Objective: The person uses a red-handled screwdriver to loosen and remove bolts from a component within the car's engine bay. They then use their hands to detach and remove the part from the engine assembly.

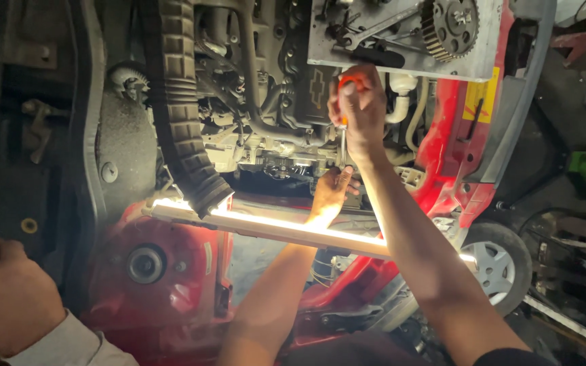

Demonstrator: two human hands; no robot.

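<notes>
Clearly the right hand [357, 108], in the upper middle of the frame, is closed around the orange handle of a screwdriver [344, 118], with the thin metal shaft running down from the fist toward the lower face of the engine [266, 102]; the grip from above would let the wrist bear down along the shaft. Just below it, the left hand [330, 193] reaches up from the bottom of the frame with its fingers curled at the spot where the shaft's tip meets the engine, seemingly to steady the tip, though whether it pinches the shaft or only rests beside it I cannot tell. A lit work lamp bar [272, 227] lies across the middle of the frame on the red car body [178, 285], placed so that its glow falls on the dark gap under the engine; it passes just in front of the left forearm. A thick black ribbed hose [181, 102] hangs from the top of the frame down to the lamp's left end and crowds the left side of the working area. Pale coolant pipes [405, 105] sit just right of the right hand, and a grey metal plate with a toothed gear [450, 24] overhangs it at the upper right, leaving little room above the handle. A wheel [500, 261] shows at the lower right. At the lower left, another person's hand [8, 291], in a light sleeve, is closed in a fist well apart from the work.
</notes>
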